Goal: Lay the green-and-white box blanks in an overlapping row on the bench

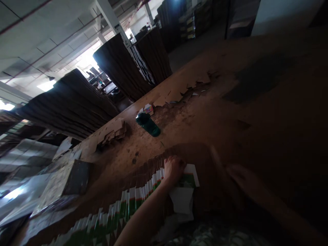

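Note:
My left hand (174,168) is curled over the far end of a long row of folded white-and-green cartons (132,201). Its fingers bend down onto a white, green and orange carton (189,178), whose white flaps hang toward me. Off to the right, in deep shadow, is my right hand (239,174); its fingers are dark and blurred, and I cannot tell whether they hold anything. A faint brown strip (216,158), smeared by motion, shows just left of it.
Beyond my hands a dark green bottle (148,125) lies on the brown table (123,153), beside a small colourful box (148,109). Cardboard pieces (112,133) and torn scraps (184,95) lie along the far edge. Left stands a wrapped block (66,181); tall cardboard stacks (69,106) rise behind.

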Available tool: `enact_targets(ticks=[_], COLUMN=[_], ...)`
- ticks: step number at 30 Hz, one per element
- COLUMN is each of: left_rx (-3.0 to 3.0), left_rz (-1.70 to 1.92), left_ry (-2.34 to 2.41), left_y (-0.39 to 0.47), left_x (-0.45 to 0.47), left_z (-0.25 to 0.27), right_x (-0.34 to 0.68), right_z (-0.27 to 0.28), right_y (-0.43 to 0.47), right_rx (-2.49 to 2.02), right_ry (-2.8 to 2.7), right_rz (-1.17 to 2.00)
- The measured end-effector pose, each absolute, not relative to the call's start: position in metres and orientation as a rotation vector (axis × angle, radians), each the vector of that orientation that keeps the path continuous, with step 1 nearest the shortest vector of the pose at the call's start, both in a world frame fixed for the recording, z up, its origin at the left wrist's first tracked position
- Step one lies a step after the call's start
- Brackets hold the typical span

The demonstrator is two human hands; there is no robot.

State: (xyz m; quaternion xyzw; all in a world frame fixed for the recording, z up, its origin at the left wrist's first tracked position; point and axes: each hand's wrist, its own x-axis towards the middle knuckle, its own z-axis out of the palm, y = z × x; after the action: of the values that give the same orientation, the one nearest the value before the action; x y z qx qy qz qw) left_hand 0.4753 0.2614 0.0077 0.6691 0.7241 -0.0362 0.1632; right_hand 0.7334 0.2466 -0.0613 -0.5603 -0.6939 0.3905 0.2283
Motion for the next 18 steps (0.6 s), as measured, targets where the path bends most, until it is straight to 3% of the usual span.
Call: enact_targets(ticks=[8, 18], left_rx=[1.928, 2.122], left_rz=[-0.035, -0.164], left_ry=[2.034, 1.969], left_y=[0.258, 0.251], left_x=[0.473, 0.482], left_z=[0.003, -0.001], right_x=[0.665, 0.667], right_z=[-0.128, -0.092], right_y=[0.195, 0.21], right_rx=[-1.416, -1.486], right_ry=[-2.264, -2.412], right_rz=[0.746, 0.646])
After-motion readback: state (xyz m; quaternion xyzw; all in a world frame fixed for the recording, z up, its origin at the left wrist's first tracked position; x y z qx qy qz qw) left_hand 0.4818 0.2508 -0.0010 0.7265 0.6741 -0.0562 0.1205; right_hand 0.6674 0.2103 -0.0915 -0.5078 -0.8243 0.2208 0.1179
